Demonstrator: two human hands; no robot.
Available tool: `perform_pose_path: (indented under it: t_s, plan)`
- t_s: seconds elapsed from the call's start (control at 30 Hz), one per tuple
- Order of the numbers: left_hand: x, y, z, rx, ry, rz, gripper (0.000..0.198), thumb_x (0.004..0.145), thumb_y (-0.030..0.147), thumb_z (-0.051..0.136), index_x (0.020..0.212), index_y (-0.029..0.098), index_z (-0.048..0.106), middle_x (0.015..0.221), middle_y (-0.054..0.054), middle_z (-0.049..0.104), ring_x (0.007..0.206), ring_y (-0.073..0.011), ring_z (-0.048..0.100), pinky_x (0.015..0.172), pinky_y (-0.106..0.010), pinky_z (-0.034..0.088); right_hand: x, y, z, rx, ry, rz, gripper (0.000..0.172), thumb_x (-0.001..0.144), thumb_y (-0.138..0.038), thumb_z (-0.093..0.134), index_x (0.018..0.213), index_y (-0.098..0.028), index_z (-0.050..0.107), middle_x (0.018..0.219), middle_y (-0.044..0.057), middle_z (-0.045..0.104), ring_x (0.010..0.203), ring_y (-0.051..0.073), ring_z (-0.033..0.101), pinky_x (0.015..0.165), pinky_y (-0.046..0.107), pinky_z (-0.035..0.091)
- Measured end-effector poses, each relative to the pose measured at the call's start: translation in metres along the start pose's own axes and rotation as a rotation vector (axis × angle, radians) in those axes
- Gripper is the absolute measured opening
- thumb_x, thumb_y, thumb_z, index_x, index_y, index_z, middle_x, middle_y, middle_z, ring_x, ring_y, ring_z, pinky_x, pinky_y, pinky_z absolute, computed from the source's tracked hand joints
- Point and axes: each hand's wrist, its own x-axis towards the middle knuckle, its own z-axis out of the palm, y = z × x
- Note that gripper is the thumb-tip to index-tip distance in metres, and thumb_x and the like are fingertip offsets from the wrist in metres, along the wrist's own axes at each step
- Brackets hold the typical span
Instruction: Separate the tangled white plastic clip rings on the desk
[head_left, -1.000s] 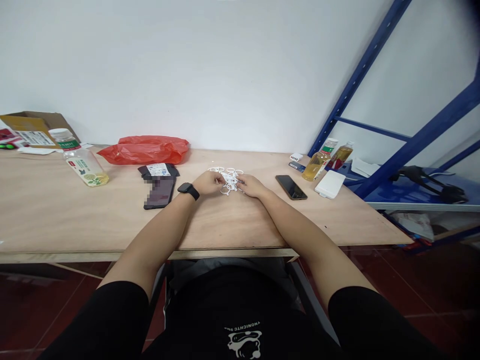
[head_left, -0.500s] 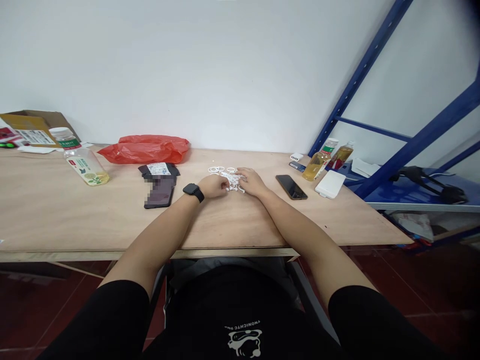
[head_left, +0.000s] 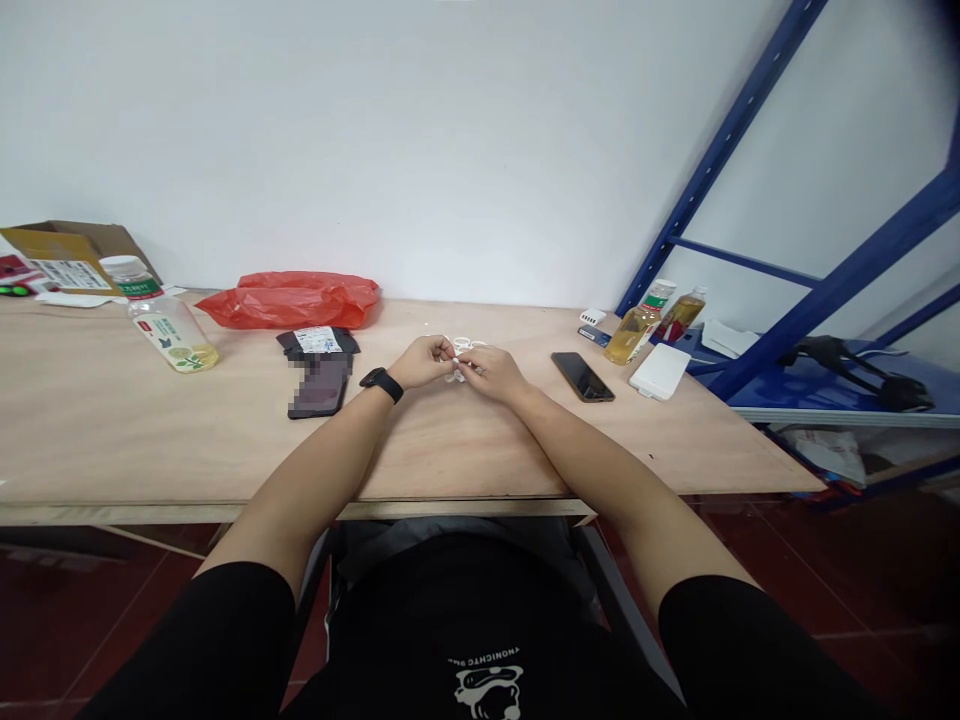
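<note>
My left hand (head_left: 421,363), with a black watch on its wrist, is closed in a pinch at the fingertips. Facing it, my right hand (head_left: 495,373) also pinches, and the two sets of fingertips nearly meet. Between them shows a small white plastic piece (head_left: 455,361), partly covered by the fingers; its exact shape is too small to tell. White plastic rings (head_left: 463,342) and other small white parts lie on the table just behind and under the hands, mostly hidden by them.
On the wooden table (head_left: 450,450), a phone (head_left: 583,377), white power bank (head_left: 660,371) and drink bottle (head_left: 636,325) stand right. Leftward are a dark phone (head_left: 319,390), red plastic bag (head_left: 292,300), another bottle (head_left: 169,320) and cardboard box (head_left: 82,255). Blue shelving (head_left: 810,300) borders the right.
Both hands have lifted from the white pile and come together, fingertips to fingertips, with a small white piece between them. The left wrist has turned.
</note>
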Motion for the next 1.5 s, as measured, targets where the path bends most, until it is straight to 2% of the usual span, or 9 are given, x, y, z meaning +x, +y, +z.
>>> perform_pose_path:
  t_s: [0.13, 0.37, 0.6, 0.7, 0.9, 1.13, 1.3, 1.5]
  plan:
    - [0.000, -0.001, 0.001, 0.033, 0.025, -0.027, 0.015, 0.068, 0.020, 0.067, 0.080, 0.012, 0.064, 0.064, 0.000, 0.063, 0.056, -0.0093, 0.057, 0.054, -0.020, 0.045, -0.001, 0.001, -0.001, -0.016, 0.011, 0.006, 0.021, 0.095, -0.028, 0.050, 0.094, -0.020, 0.070, 0.086, 0.006, 0.072, 0.080, 0.018, 0.062, 0.078, 0.030, 0.044]
    - [0.000, -0.008, 0.003, 0.137, 0.053, 0.046, 0.016, 0.068, 0.020, 0.067, 0.081, 0.013, 0.069, 0.073, -0.002, 0.070, 0.063, -0.0104, 0.061, 0.059, -0.021, 0.049, 0.000, 0.000, 0.001, -0.013, 0.033, 0.046, 0.017, 0.089, -0.024, 0.053, 0.086, -0.020, 0.069, 0.081, 0.005, 0.071, 0.076, 0.018, 0.061, 0.076, 0.029, 0.043]
    - [0.002, -0.007, 0.006, 0.081, 0.037, 0.021, 0.015, 0.067, 0.024, 0.067, 0.077, 0.012, 0.071, 0.073, -0.003, 0.071, 0.064, -0.0124, 0.063, 0.057, -0.021, 0.049, -0.001, -0.003, 0.007, 0.046, 0.036, 0.256, 0.010, 0.078, -0.023, 0.059, 0.085, -0.022, 0.065, 0.080, 0.001, 0.070, 0.074, 0.016, 0.062, 0.070, 0.027, 0.043]
    - [0.002, -0.004, 0.008, 0.048, 0.033, 0.007, 0.014, 0.067, 0.023, 0.067, 0.075, 0.012, 0.071, 0.070, -0.003, 0.070, 0.062, -0.0120, 0.063, 0.055, -0.021, 0.048, 0.000, -0.005, 0.007, 0.047, 0.049, 0.305, 0.008, 0.076, -0.024, 0.060, 0.083, -0.022, 0.063, 0.074, 0.000, 0.068, 0.069, 0.016, 0.060, 0.064, 0.026, 0.041]
    - [0.002, 0.004, 0.008, 0.037, 0.002, -0.026, 0.009, 0.067, 0.019, 0.066, 0.071, 0.012, 0.070, 0.063, -0.002, 0.069, 0.055, -0.0108, 0.060, 0.052, -0.020, 0.047, 0.003, -0.009, 0.006, -0.010, 0.040, 0.315, 0.004, 0.074, -0.025, 0.057, 0.071, -0.022, 0.058, 0.066, 0.001, 0.062, 0.067, 0.018, 0.056, 0.060, 0.027, 0.036]
    - [0.003, 0.004, 0.009, 0.029, 0.003, -0.041, 0.011, 0.068, 0.017, 0.066, 0.075, 0.010, 0.071, 0.066, -0.003, 0.070, 0.057, -0.0114, 0.062, 0.054, -0.021, 0.049, 0.003, -0.009, 0.005, 0.001, 0.043, 0.339, 0.004, 0.072, -0.026, 0.058, 0.071, -0.023, 0.057, 0.065, 0.000, 0.063, 0.064, 0.017, 0.056, 0.058, 0.026, 0.035]
    - [0.003, 0.002, 0.009, 0.111, 0.020, 0.042, 0.017, 0.070, 0.020, 0.068, 0.084, 0.012, 0.073, 0.081, -0.006, 0.074, 0.068, -0.0133, 0.066, 0.063, -0.023, 0.053, 0.002, -0.004, 0.002, 0.097, 0.038, 0.399, 0.014, 0.072, -0.023, 0.059, 0.085, -0.023, 0.064, 0.070, -0.002, 0.068, 0.067, 0.016, 0.060, 0.063, 0.026, 0.039]
    - [0.002, -0.002, 0.007, 0.299, 0.031, 0.110, 0.015, 0.073, 0.021, 0.067, 0.085, 0.016, 0.073, 0.085, -0.003, 0.073, 0.070, -0.0126, 0.064, 0.066, -0.023, 0.051, 0.003, 0.003, 0.004, 0.169, 0.000, 0.372, 0.010, 0.072, -0.023, 0.059, 0.079, -0.021, 0.066, 0.069, -0.001, 0.067, 0.067, 0.015, 0.059, 0.062, 0.025, 0.039]
